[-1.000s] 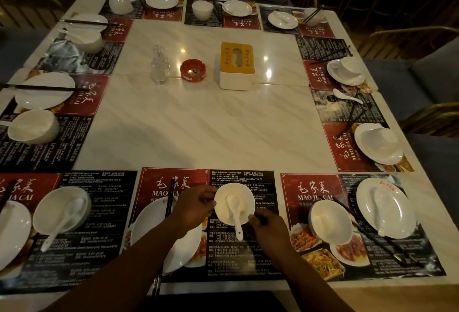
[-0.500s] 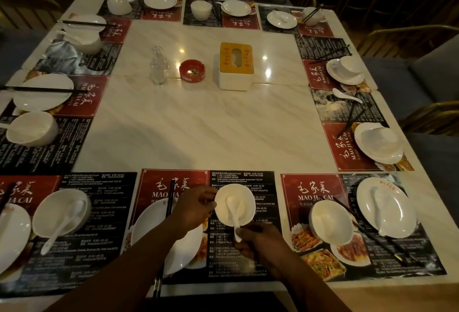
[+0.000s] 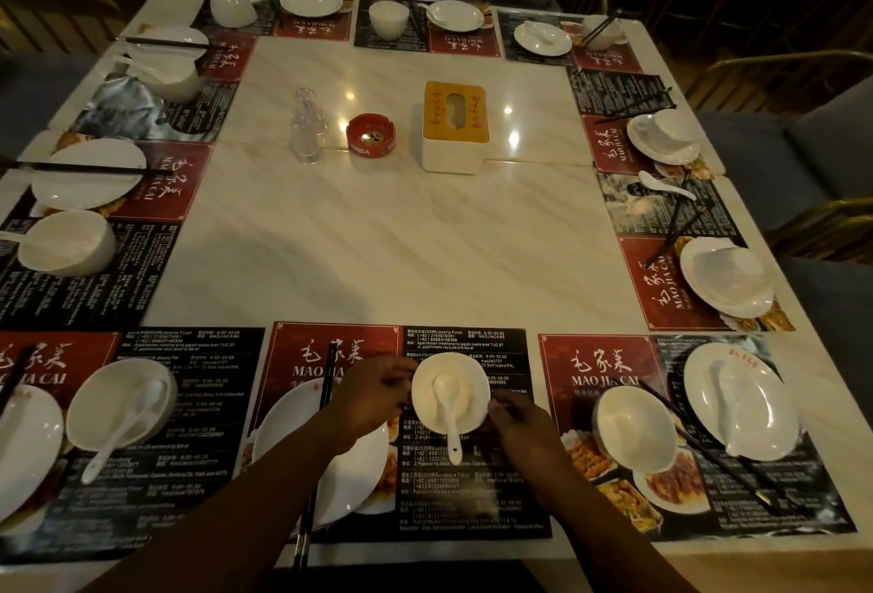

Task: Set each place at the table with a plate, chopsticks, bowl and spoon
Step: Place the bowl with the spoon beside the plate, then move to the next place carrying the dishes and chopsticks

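On the near middle placemat [image 3: 467, 488] stands a small white bowl [image 3: 465, 384] with a white spoon [image 3: 449, 413] lying in it, handle pointing toward me. My left hand [image 3: 373, 396] holds the bowl's left rim with curled fingers. My right hand [image 3: 517, 424] touches the bowl's right side, fingers curled at its rim. A white plate [image 3: 349, 474] lies left of the bowl, partly under my left arm, with black chopsticks [image 3: 315, 465] across it.
Other places round the marble table [image 3: 378, 252] hold white plates, bowls, spoons and chopsticks. To the near right stand a bowl [image 3: 633, 436] and a plate [image 3: 741, 398]. A tissue box [image 3: 454, 127], a red ashtray [image 3: 371, 137] and a clear bottle [image 3: 308, 127] stand mid-table.
My right hand has shifted from below the spoon handle to the bowl's right side. My left hand stays on the bowl's left rim.
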A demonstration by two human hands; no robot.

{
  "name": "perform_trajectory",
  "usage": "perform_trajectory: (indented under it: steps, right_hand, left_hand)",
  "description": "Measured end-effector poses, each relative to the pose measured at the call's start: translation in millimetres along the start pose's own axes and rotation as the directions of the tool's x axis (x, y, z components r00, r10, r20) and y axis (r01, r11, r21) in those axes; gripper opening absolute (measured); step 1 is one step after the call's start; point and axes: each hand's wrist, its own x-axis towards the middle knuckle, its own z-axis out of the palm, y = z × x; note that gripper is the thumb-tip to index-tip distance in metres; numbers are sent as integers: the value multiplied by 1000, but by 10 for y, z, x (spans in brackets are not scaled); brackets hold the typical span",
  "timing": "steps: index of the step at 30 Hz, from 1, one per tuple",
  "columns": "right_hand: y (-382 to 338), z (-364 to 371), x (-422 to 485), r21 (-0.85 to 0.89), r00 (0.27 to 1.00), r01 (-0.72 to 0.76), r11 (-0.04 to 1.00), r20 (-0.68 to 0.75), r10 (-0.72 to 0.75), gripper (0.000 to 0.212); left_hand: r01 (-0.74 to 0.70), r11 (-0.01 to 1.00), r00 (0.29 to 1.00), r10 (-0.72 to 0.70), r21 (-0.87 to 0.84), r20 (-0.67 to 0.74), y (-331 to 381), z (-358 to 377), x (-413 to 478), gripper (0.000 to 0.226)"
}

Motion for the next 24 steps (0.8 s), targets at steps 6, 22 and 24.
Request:
perform_trajectory:
  steps: [6, 22, 24]
  right_hand:
    - [37, -3, 47, -248, 991, 132, 960, 25, -130, 21]
    - [-301, -776, 183, -172, 985, 161, 972, -41, -170, 11]
    - [-393, -1067, 216, -233, 974, 188, 954, -83, -212, 13]
  left_hand:
    - [-24, 999, 1000, 25, 21, -18, -32, 15, -13, 35]
    - [-273, 813, 895, 411, 514, -175, 502, 258, 316, 18]
    - [-333, 790, 876, 461, 515, -142, 611, 415, 380, 17]
